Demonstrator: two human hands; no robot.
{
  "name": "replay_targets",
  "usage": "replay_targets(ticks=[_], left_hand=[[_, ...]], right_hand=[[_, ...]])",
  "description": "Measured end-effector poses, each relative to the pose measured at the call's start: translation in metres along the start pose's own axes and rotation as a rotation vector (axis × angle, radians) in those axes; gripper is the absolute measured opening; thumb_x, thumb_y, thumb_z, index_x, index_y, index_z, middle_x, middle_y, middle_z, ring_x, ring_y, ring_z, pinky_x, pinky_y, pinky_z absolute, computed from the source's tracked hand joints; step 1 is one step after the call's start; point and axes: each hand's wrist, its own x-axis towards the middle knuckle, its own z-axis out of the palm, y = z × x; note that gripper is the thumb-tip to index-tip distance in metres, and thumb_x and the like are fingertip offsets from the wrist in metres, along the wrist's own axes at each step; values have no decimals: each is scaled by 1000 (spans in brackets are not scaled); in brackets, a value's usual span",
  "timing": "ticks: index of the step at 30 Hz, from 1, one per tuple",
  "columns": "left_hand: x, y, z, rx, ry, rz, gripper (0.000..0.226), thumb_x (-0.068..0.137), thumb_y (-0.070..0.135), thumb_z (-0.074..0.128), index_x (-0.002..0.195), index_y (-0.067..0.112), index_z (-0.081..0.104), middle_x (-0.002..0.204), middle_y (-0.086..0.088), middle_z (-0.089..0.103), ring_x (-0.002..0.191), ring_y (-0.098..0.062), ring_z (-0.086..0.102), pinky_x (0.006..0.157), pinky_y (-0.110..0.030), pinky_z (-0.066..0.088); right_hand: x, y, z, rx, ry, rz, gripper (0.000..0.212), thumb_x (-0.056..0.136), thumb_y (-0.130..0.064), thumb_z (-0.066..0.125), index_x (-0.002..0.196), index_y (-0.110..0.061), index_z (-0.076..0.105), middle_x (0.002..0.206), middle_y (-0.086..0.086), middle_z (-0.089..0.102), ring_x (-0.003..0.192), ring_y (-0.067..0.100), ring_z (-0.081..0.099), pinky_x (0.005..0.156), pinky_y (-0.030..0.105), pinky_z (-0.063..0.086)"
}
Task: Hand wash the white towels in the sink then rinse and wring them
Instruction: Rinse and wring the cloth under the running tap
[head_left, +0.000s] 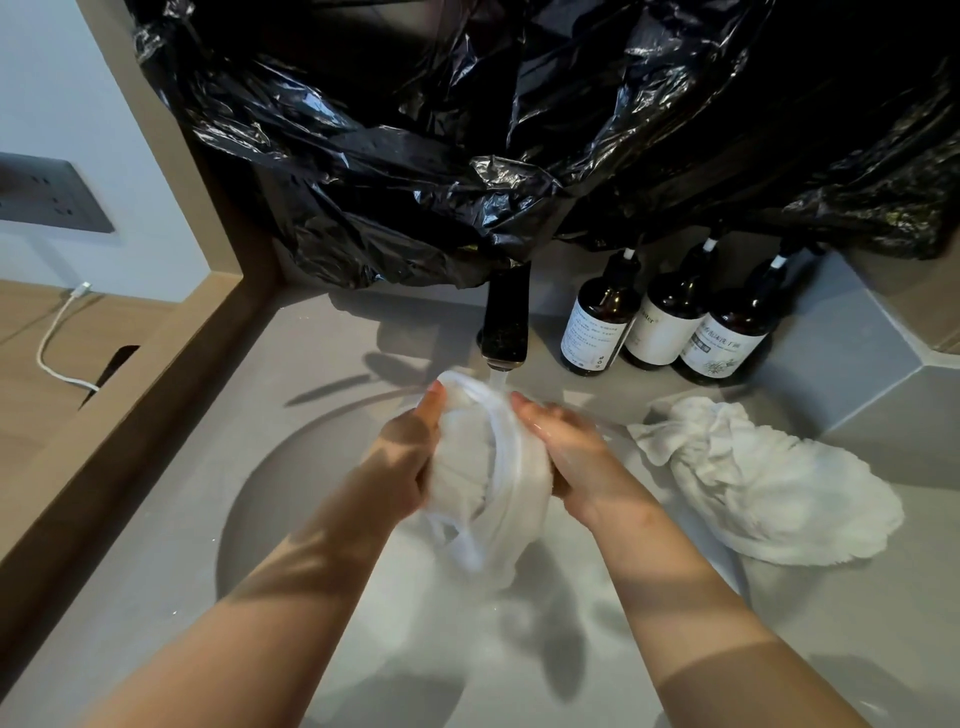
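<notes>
A wet white towel (488, 467) is bunched between my two hands over the round grey sink (249, 499). Water runs from the black faucet (505, 322) onto its top. My left hand (410, 447) grips the towel's left side with the thumb up along the cloth. My right hand (566, 441) presses its right side with fairly straight fingers; its fingertips are partly hidden by the cloth. A second white towel (758, 483) lies crumpled on the counter to the right of the sink.
Three dark pump bottles (670, 322) stand on the counter right of the faucet. Black plastic sheeting (519, 130) hangs over the wall above. A wooden ledge (156, 374) runs along the left, with a white cable (57, 338) and a wall socket panel (47, 197) beyond it.
</notes>
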Motion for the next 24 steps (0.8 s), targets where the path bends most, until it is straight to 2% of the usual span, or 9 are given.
replay_targets(ticks=[3, 5, 7, 10, 12, 15, 17, 20, 24], left_hand=[[0, 3, -5, 70, 45, 7, 51, 95, 55, 40, 119, 16, 62, 113, -11, 68, 106, -30, 63, 94, -45, 50], [1, 5, -5, 120, 95, 15, 44, 95, 53, 43, 117, 20, 62, 110, -8, 68, 104, -30, 63, 92, -48, 51], [-1, 6, -5, 155, 113, 52, 38, 96, 48, 45, 116, 20, 60, 111, -8, 66, 103, -29, 62, 93, -48, 50], [-1, 8, -5, 108, 98, 102, 32, 97, 42, 46, 111, 16, 58, 105, -9, 65, 90, -24, 62, 76, -37, 53], [-2, 12, -2, 22, 36, 113, 28, 98, 37, 48, 107, 12, 57, 102, -12, 64, 84, -23, 62, 69, -34, 52], [-9, 16, 0, -100, -62, 99, 19, 97, 31, 50, 97, 14, 57, 95, -11, 63, 82, -24, 63, 72, -37, 53], [-5, 11, -3, -92, -88, 67, 28, 94, 39, 54, 100, 13, 62, 103, -17, 65, 93, -29, 64, 80, -46, 54], [-6, 6, -8, -9, -60, -95, 36, 88, 50, 55, 103, 19, 65, 112, -13, 62, 104, -35, 58, 84, -53, 48], [-4, 2, -7, -193, -115, -365, 73, 80, 65, 52, 129, 11, 48, 126, -25, 46, 118, -56, 42, 76, -65, 41]], right_hand=[[-2, -5, 6, 26, 122, -119, 14, 88, -27, 66, 76, -21, 62, 51, -12, 61, 46, 6, 58, 41, 15, 39], [-3, -7, 8, 29, 147, -184, 8, 89, -24, 65, 85, -17, 66, 62, -10, 67, 59, 11, 63, 53, 20, 46], [-6, -11, 10, 18, 180, -219, 8, 89, -23, 65, 82, -19, 66, 71, -5, 68, 69, 15, 64, 65, 25, 50], [-10, -20, 13, 83, 224, -229, 15, 90, -24, 63, 75, -21, 61, 73, 0, 65, 70, 18, 61, 75, 31, 51], [-11, -26, 14, 132, 209, -214, 16, 91, -24, 63, 76, -16, 61, 72, 3, 64, 69, 20, 60, 74, 30, 51], [-12, -34, 13, 182, 205, -190, 14, 90, -21, 63, 79, -13, 61, 70, 5, 63, 65, 21, 59, 66, 28, 50], [-14, -34, 11, 204, 194, -194, 13, 90, -20, 62, 80, -12, 60, 68, 3, 64, 63, 18, 60, 63, 26, 50], [-17, -26, 9, 239, 151, -250, 10, 91, -16, 60, 81, -12, 61, 67, 1, 66, 61, 13, 64, 60, 22, 52], [-17, -16, 12, 262, 125, -238, 14, 89, -11, 62, 76, -16, 59, 66, -2, 64, 64, 15, 60, 67, 27, 49]])
